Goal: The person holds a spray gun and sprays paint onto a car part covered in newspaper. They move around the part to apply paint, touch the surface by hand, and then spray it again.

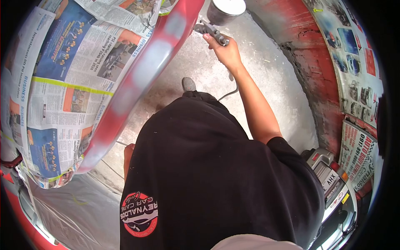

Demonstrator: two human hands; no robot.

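Note:
In the head view, my right hand [223,49] is closed around the handle of a spray gun [212,31]. A round paint cup [226,10] with a pale top sits on the gun, and a thin hose [230,94] hangs below my hand. The gun is close to a red car panel [143,79] with greyish-white patches, apart from it as far as I can see. My left hand [129,149] hangs low beside the panel's lower end; my shirt covers part of it, and its fingers cannot be made out.
Newspaper sheets [79,96] with yellow-green tape [62,84] cover the car beside the panel. Clear plastic sheeting [75,212] lies at lower left. A worn red wall [314,62] with posters runs along the right. Another vehicle [329,179] stands at lower right, above a concrete floor [266,71].

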